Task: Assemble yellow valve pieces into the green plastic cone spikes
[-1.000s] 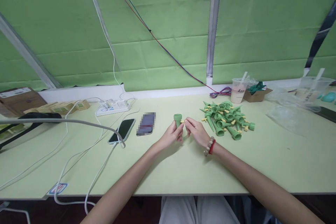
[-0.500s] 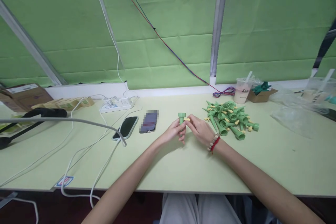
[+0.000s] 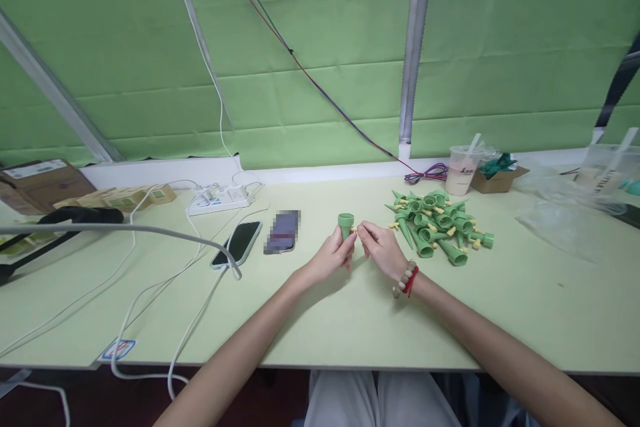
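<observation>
My left hand (image 3: 334, 256) grips a green cone-shaped plastic piece (image 3: 345, 222), its wide mouth pointing up, just above the pale green table (image 3: 350, 320). Right beside it, my right hand (image 3: 381, 249) pinches a small yellow peg (image 3: 354, 229) at the cone's side. A bead bracelet with a red cord sits on my right wrist. To the right of my hands lies a pile of green cones with yellow pegs (image 3: 437, 225).
Two phones (image 3: 239, 243) (image 3: 283, 231) lie left of my hands, near a power strip (image 3: 220, 199) and white cables (image 3: 165, 280). A plastic cup (image 3: 463, 171), a small cardboard box (image 3: 497, 177) and clear bags (image 3: 560, 210) stand at the back right. Boxes (image 3: 40, 181) sit far left.
Both hands stay together on the green cone. The view has shifted slightly; the hands' grip on cone and peg looks much the same.
</observation>
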`<state>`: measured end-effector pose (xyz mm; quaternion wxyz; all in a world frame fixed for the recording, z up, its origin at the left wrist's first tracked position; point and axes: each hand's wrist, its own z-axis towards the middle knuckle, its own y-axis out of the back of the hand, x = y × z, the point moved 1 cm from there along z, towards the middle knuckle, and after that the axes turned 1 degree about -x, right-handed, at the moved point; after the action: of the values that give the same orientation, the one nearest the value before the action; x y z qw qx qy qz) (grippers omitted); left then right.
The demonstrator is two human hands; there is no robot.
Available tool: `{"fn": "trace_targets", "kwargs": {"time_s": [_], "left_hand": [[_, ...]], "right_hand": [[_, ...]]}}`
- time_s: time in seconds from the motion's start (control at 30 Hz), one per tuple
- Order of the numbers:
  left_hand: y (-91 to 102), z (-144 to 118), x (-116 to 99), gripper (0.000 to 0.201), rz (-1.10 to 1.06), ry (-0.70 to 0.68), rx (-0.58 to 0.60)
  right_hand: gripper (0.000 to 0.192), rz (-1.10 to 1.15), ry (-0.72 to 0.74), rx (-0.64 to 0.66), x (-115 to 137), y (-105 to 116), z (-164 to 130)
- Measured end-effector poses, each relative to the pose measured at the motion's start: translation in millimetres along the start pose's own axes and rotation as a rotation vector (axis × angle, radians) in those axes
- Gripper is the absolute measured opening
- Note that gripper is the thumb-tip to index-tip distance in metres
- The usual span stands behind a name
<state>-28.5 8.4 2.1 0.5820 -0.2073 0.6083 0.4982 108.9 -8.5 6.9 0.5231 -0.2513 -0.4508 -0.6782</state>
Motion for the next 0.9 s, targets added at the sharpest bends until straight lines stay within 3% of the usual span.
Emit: {"fn": "trace_targets", "kwargs": {"time_s": [0.23,0.4,0.53,0.63,0.73,0.9], "left_hand": [[12.7,2.0,3.7,0.026,0.355,-0.071,-0.061],[17.4,4.5,3.9,0.026,0.445,-0.099,-0.074],[18.1,6.2,4.7,0.029,0.361,-0.051,-0.085],[18.6,9.6,5.6,0.028,0.241,-0.017,-0.094],[17.2,15.0,2.2,0.026,0.177,-0.033,-0.097],[14.1,23.6,-5.6,0.027,0.246,-0.041,-0.085]], "right_hand": [[0.045,0.573,-0.329,0.215,-11.5,-5.4,7.5],[0.048,0.536,-0.374,0.233,-15.4,-10.8,7.9],[0.052,0.260,-0.305,0.110,-16.6,-5.9,10.5],[0.058,0.090,-0.239,-0.082,-21.6,10.5,19.3],[0.057,0.119,-0.234,-0.260,-30.5,28.8,30.4],[0.052,0.162,-0.226,-0.342,-36.9,41.8,38.6]]}}
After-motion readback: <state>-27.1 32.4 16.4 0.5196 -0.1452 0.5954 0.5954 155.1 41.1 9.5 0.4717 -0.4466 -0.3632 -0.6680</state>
